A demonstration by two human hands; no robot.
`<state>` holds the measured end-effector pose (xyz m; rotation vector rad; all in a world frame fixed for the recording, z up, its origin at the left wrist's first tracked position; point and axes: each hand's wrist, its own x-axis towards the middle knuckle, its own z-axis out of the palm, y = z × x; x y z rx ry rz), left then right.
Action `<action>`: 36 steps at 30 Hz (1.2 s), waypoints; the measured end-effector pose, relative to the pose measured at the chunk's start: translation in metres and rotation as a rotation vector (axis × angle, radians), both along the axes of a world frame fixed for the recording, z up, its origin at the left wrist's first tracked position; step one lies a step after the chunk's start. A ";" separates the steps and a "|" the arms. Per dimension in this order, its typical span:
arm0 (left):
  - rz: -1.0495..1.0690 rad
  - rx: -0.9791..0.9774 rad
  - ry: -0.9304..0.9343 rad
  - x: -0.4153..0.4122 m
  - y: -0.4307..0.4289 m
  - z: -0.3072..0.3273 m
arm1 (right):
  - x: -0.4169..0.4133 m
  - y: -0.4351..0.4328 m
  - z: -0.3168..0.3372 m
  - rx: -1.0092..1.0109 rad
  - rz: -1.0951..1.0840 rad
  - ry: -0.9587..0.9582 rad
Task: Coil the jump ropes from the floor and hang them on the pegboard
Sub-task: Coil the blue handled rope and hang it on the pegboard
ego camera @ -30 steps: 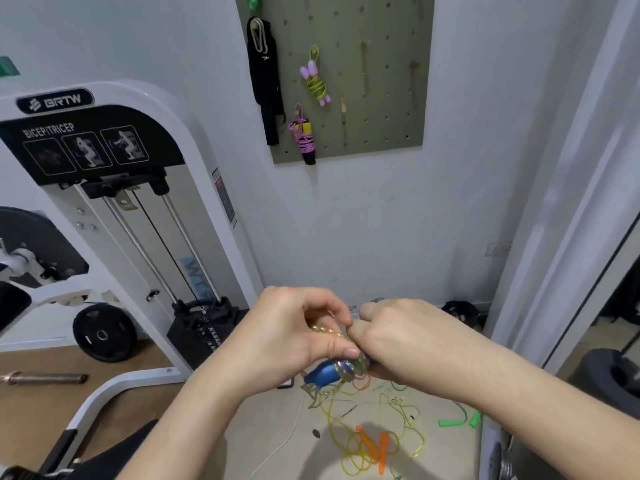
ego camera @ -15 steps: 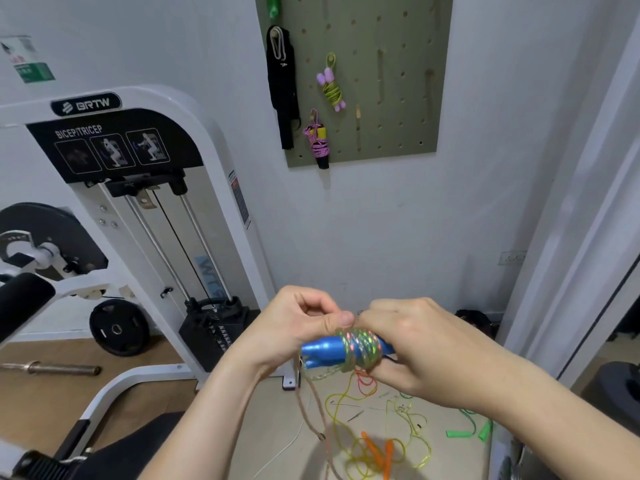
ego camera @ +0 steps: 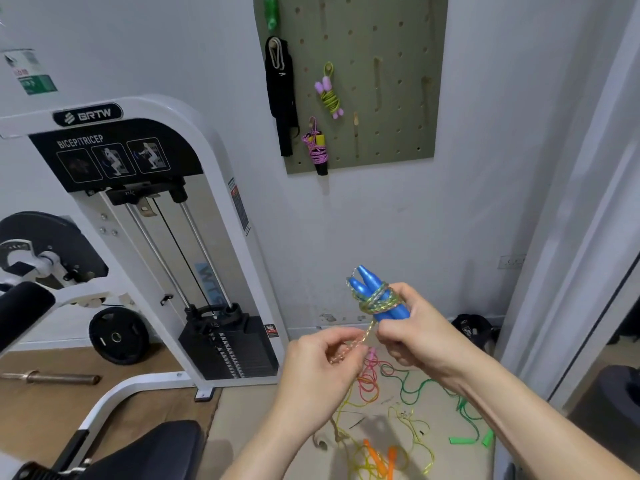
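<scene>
My right hand (ego camera: 412, 332) grips the two blue handles of a jump rope (ego camera: 372, 296), tips pointing up and left, with its glittery cord wound around them. My left hand (ego camera: 323, 362) pinches the loose end of that cord just below the bundle. The green pegboard (ego camera: 398, 81) hangs on the wall above, carrying a coiled yellow-green rope with lilac handles (ego camera: 329, 95) and a coiled pink rope (ego camera: 317, 150). On the floor under my hands lie tangled ropes: a yellow one with orange handles (ego camera: 379, 459), a green one (ego camera: 464, 420) and a pink-red one (ego camera: 369, 382).
A white bicep/tricep weight machine (ego camera: 166, 237) stands to the left with its black weight stack (ego camera: 230, 344). A black strap (ego camera: 282, 95) hangs on the pegboard's left edge. A weight plate (ego camera: 117, 336) and a bar (ego camera: 52, 377) lie on the wooden floor. A white door frame (ego camera: 568, 237) rises at right.
The blue handles swung from lying sideways between both hands to pointing upward in my right hand. My left hand dropped below, drawing out the cord's loose end. The camera view tilted up.
</scene>
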<state>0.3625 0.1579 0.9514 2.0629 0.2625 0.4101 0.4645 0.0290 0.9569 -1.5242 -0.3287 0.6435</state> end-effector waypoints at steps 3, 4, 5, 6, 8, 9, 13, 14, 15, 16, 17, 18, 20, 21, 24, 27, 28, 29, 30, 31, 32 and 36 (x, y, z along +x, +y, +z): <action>0.011 0.532 0.017 -0.001 0.002 0.004 | 0.001 0.001 -0.004 -0.372 -0.127 -0.370; 0.021 0.682 0.024 0.000 0.001 0.005 | -0.001 0.002 -0.005 -0.463 -0.149 -0.488; -0.002 0.820 0.051 0.001 -0.001 0.005 | -0.002 0.004 -0.006 -0.521 -0.155 -0.581; -0.032 0.942 0.076 0.003 -0.003 0.005 | -0.003 0.005 -0.009 -0.580 -0.152 -0.669; -0.119 1.095 0.083 0.008 -0.004 0.005 | -0.005 0.010 -0.015 -0.727 -0.093 -0.825; -0.137 1.120 0.077 0.010 -0.002 0.006 | -0.006 0.011 -0.018 -0.788 -0.042 -0.870; -0.169 1.157 0.067 0.010 0.003 0.018 | -0.014 0.008 -0.021 -0.960 0.193 -0.872; -0.213 1.118 0.066 0.009 0.003 0.020 | -0.016 0.007 -0.020 -0.995 0.249 -0.866; -0.247 1.048 0.056 0.008 0.005 0.024 | -0.019 0.006 -0.019 -1.024 0.297 -0.869; -0.279 0.971 0.055 0.008 0.007 0.027 | -0.022 0.006 -0.018 -1.052 0.341 -0.876; -0.295 0.882 0.075 0.010 0.009 0.032 | -0.024 0.006 -0.016 -1.070 0.385 -0.879; -0.295 0.763 0.107 0.012 0.013 0.034 | -0.026 0.006 -0.014 -1.075 0.428 -0.872; -0.286 0.442 0.205 0.016 0.020 0.037 | -0.027 0.005 -0.009 -1.030 0.489 -0.816; -0.294 0.290 0.248 0.018 0.023 0.038 | -0.027 0.003 -0.006 -0.989 0.515 -0.776; -0.356 0.069 0.297 0.025 0.030 0.037 | -0.026 -0.001 -0.001 -0.820 0.625 -0.701; -0.427 -0.086 0.301 0.028 0.036 0.033 | -0.028 -0.003 0.006 -0.528 0.731 -0.574; -0.439 -0.143 0.296 0.028 0.038 0.031 | -0.029 -0.004 0.009 -0.450 0.728 -0.516; -0.448 -0.190 0.293 0.029 0.039 0.030 | -0.030 -0.005 0.014 -0.402 0.703 -0.469; -0.444 -0.216 0.295 0.029 0.039 0.028 | -0.030 -0.006 0.018 -0.375 0.662 -0.435; -0.440 -0.231 0.298 0.029 0.038 0.027 | -0.030 -0.008 0.020 -0.361 0.619 -0.407; -0.433 -0.240 0.303 0.029 0.037 0.023 | -0.029 -0.009 0.021 -0.352 0.585 -0.385; -0.405 -0.371 0.343 0.026 0.027 0.005 | -0.028 -0.008 0.025 -0.182 0.466 -0.237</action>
